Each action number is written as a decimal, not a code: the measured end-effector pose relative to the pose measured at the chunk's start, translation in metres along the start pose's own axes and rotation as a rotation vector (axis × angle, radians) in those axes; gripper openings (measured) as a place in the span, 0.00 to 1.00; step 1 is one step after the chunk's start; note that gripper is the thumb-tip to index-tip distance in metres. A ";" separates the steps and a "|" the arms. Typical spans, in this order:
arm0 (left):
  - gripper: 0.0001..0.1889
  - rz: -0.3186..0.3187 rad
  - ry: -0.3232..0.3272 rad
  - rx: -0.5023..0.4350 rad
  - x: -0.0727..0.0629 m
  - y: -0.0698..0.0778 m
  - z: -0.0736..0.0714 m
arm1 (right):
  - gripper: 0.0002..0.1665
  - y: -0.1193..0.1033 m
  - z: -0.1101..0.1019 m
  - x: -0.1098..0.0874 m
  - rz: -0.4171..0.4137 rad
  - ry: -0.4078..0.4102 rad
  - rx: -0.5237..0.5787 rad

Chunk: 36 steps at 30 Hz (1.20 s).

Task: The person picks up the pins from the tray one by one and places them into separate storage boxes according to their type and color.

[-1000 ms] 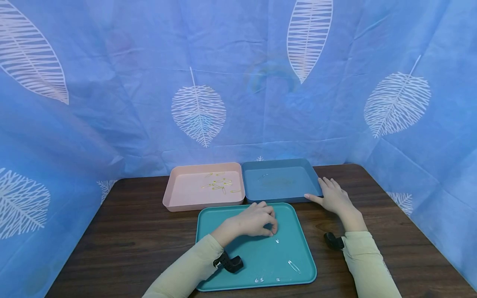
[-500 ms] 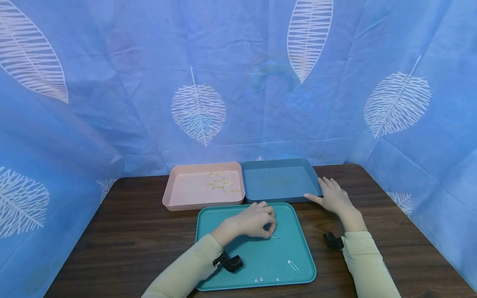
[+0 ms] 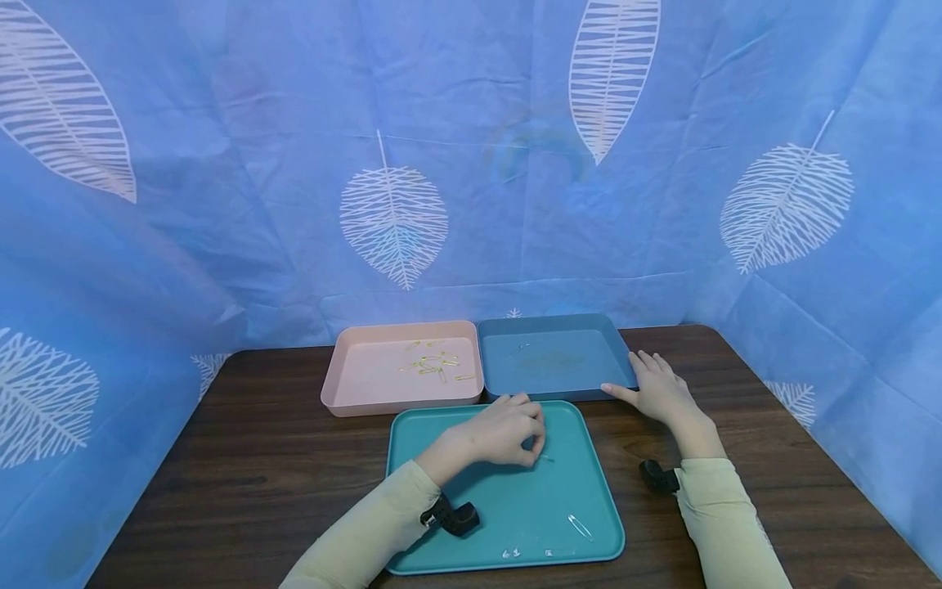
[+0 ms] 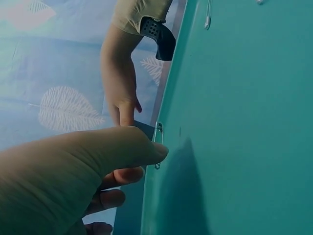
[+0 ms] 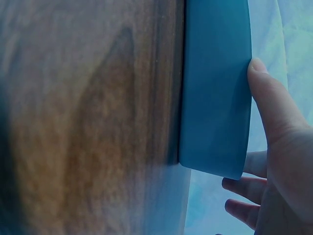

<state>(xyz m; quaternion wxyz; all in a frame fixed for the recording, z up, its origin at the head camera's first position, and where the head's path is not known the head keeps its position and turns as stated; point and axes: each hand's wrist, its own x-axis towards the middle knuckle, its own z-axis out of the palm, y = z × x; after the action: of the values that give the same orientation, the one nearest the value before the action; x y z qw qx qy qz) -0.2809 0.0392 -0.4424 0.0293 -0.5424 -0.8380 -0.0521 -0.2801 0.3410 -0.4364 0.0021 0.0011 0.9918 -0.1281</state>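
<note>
My left hand (image 3: pixel 504 433) is over the far half of the teal tray (image 3: pixel 515 519). Between thumb and forefinger it pinches a silver safety pin (image 4: pixel 160 129), whose two ends stick out past the thumb in the left wrist view. Another silver safety pin (image 3: pixel 580 528) lies at the tray's near right. At the near right corner of the blue tray (image 5: pixel 215 98) is my right hand (image 3: pixel 655 388), its thumb laid on the front rim and its fingers extended along the side. A thin silver pin (image 3: pixel 521 348) lies inside that blue tray.
A pink tray (image 3: pixel 364 368) with several yellow safety pins (image 3: pixel 439 361) stands left of the blue one, behind the teal tray. Small shiny bits (image 3: pixel 511 554) lie along the teal tray's near edge. Dark wood tabletop (image 3: pixel 243 458) surrounds the trays, and a blue leaf-print cloth hangs behind.
The left thumb and fingertips have drawn in, and the safety pin at them has turned and moved slightly away from me. The right hand stays at the blue tray's corner.
</note>
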 end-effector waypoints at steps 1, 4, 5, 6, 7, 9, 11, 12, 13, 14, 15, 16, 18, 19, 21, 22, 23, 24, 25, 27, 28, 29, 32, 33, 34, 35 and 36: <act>0.11 0.004 0.009 0.003 0.000 0.000 -0.001 | 0.62 0.000 0.000 0.000 0.000 0.000 0.001; 0.11 0.010 0.029 0.015 0.001 -0.001 -0.004 | 0.62 0.001 0.000 0.000 0.000 -0.001 0.007; 0.11 0.011 0.036 0.021 0.001 -0.001 -0.005 | 0.62 0.001 -0.001 -0.001 0.000 -0.004 0.008; 0.11 0.009 0.043 0.031 0.002 -0.001 -0.006 | 0.62 0.001 0.000 -0.001 0.002 -0.006 0.008; 0.10 0.006 0.051 0.042 0.002 -0.002 -0.007 | 0.62 0.001 0.000 -0.001 0.000 -0.008 0.008; 0.10 0.001 0.073 0.067 0.003 -0.002 -0.008 | 0.63 0.001 0.000 -0.001 0.000 -0.011 0.006; 0.09 -0.008 0.095 0.088 0.005 -0.003 -0.008 | 0.63 0.001 0.000 0.000 0.000 -0.011 0.005; 0.09 -0.014 0.104 0.099 0.006 -0.003 -0.009 | 0.63 0.001 0.000 0.000 0.000 -0.010 0.004; 0.08 -0.018 0.113 0.108 0.007 -0.003 -0.010 | 0.63 0.001 0.000 0.000 -0.001 -0.010 0.003; 0.08 -0.021 0.124 0.118 0.009 -0.004 -0.011 | 0.62 0.001 0.000 0.000 0.000 -0.009 0.003; 0.07 -0.024 0.134 0.130 0.010 -0.004 -0.012 | 0.62 0.001 0.001 0.000 -0.001 -0.007 0.004; 0.07 -0.029 0.141 0.139 0.011 -0.004 -0.014 | 0.62 0.001 0.001 0.000 -0.001 -0.007 0.002; 0.06 -0.035 0.159 0.160 0.013 -0.004 -0.018 | 0.62 0.001 0.001 0.000 -0.001 -0.006 0.000; 0.05 -0.036 0.170 0.168 0.014 -0.005 -0.019 | 0.62 0.001 0.000 0.000 -0.001 -0.005 0.001; 0.05 -0.042 0.188 0.182 0.017 -0.006 -0.023 | 0.61 0.000 0.000 0.000 -0.001 -0.003 0.003; 0.05 -0.045 0.193 0.188 0.018 -0.006 -0.025 | 0.61 0.001 0.000 0.000 0.000 -0.002 0.002; 0.05 -0.048 0.199 0.194 0.019 -0.007 -0.026 | 0.61 0.000 -0.001 0.000 -0.001 -0.003 0.000; 0.05 -0.052 0.206 0.198 0.021 -0.008 -0.026 | 0.61 0.001 -0.001 0.000 0.000 -0.004 -0.003; 0.05 -0.056 0.211 0.202 0.022 -0.009 -0.027 | 0.61 0.001 0.000 0.001 0.001 -0.003 -0.004; 0.05 -0.066 0.224 0.206 0.026 -0.011 -0.028 | 0.61 0.001 0.000 0.001 0.001 -0.002 -0.007; 0.05 -0.071 0.230 0.204 0.027 -0.013 -0.028 | 0.61 0.002 0.000 0.001 0.001 0.000 -0.006; 0.05 -0.076 0.241 0.200 0.029 -0.013 -0.028 | 0.61 0.002 0.001 0.001 -0.001 0.003 -0.007; 0.05 -0.094 0.263 0.174 0.033 -0.016 -0.029 | 0.62 0.001 0.001 0.000 0.001 0.017 0.009; 0.05 -0.101 0.267 0.167 0.035 -0.017 -0.030 | 0.62 0.001 0.001 0.000 -0.001 0.020 0.010; 0.05 -0.109 0.272 0.158 0.036 -0.018 -0.030 | 0.62 0.001 0.001 -0.001 0.000 0.022 0.011; 0.05 -0.116 0.276 0.151 0.038 -0.020 -0.031 | 0.62 0.001 0.001 -0.001 0.001 0.021 0.010; 0.06 -0.123 0.280 0.144 0.039 -0.021 -0.031 | 0.62 0.000 0.001 -0.001 0.003 0.020 0.010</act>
<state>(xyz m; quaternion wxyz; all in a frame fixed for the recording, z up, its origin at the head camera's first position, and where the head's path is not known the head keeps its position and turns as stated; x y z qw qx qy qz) -0.3161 0.0624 -0.4086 0.1814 -0.4741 -0.8589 -0.0686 -0.2792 0.3410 -0.4373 -0.0078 0.0040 0.9911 -0.1330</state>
